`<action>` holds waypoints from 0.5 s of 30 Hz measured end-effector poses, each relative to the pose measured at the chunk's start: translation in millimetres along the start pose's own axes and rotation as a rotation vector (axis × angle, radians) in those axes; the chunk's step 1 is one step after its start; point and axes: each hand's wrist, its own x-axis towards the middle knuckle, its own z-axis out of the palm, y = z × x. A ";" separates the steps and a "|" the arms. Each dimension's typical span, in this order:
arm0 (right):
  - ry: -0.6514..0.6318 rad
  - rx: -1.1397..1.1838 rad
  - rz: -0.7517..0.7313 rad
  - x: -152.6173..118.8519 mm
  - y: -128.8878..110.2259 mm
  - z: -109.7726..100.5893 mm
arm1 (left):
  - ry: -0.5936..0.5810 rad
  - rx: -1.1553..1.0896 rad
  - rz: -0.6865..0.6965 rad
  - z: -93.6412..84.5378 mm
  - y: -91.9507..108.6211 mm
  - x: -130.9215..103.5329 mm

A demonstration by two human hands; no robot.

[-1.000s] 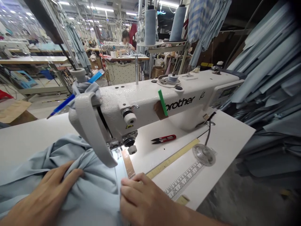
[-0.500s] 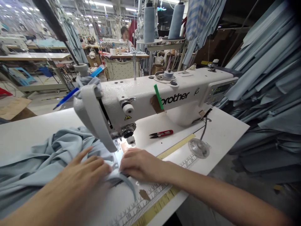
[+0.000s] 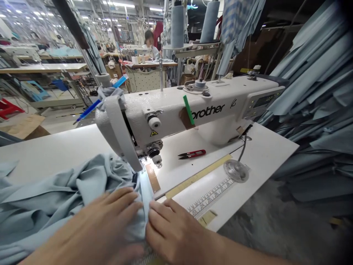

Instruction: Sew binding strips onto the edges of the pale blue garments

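Light blue fabric [image 3: 91, 176] lies bunched left of the sewing machine [image 3: 171, 110], and a flat band [image 3: 145, 184] of it runs from under the needle area toward me. My left hand [image 3: 110, 217] rests on the fabric with its fingers stretched out, its thumb side blurred. Close beside it, my right hand [image 3: 171, 228] has its fingers curled down on the band's right edge, closed on it. What lies under the right fingertips is hidden. A small dark piece [image 3: 134, 178] shows on the fabric near the presser foot.
Red-handled thread snips [image 3: 193, 154] lie on the white table [image 3: 176, 143] under the machine arm. A clear round disc [image 3: 235, 171] sits by the printed ruler [image 3: 212, 197]. Hanging fabric pieces [image 3: 309, 73] crowd the right side. Another person [image 3: 150, 46] sits farther back.
Both hands have moved nearer to me, away from the needle. The band now lies straight from the needle area; before, a narrow strip curled out beside the right hand.
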 end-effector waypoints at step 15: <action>0.150 -0.056 0.077 -9.9 -12.9 15.0 | 0.216 0.183 0.229 9.4 -12.6 7.1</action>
